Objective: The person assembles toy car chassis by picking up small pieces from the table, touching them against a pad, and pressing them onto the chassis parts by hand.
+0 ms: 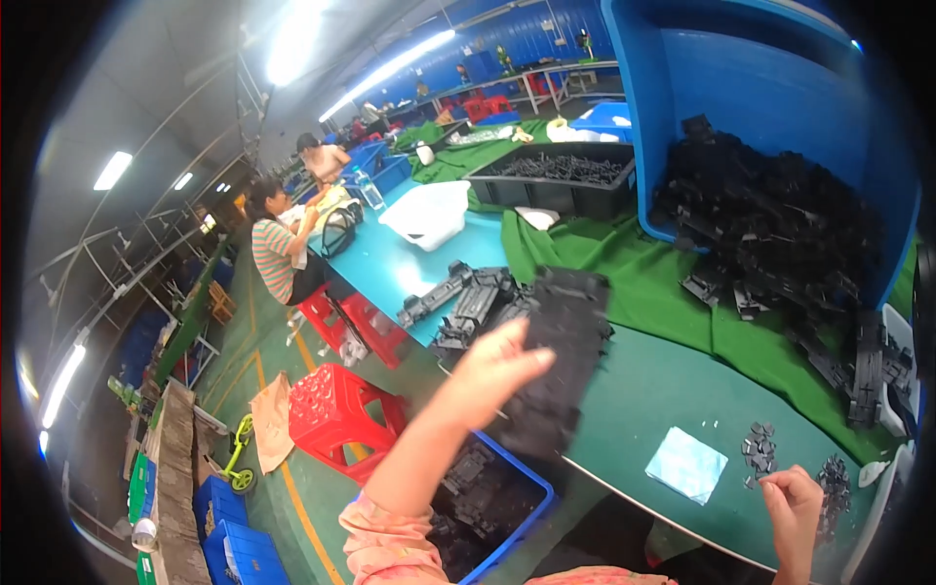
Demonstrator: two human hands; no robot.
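Note:
My left hand (497, 366) is closed on the near edge of a long black plastic part (567, 341), a flat moulded chassis-like piece held tilted over the table edge and a little blurred. Over the right end of the green table my right hand (795, 499) has its fingers pinched together; whatever they may hold is too small to make out. Small black pieces (759, 448) lie loose just beyond those fingertips, with a second heap (834, 487) to the right. A folded pale-blue cloth or paper (687, 464) rests left of them. More black moulded parts (473, 297) are stacked behind my left hand.
A tipped blue bin (770, 73) spills black parts (770, 200) onto green cloth (663, 292). Behind stand a black crate (556, 200) and a white tub (427, 214). Below the table edge is a blue crate (526, 522) of parts, near red stools (336, 405). Two people (278, 244) sit farther left.

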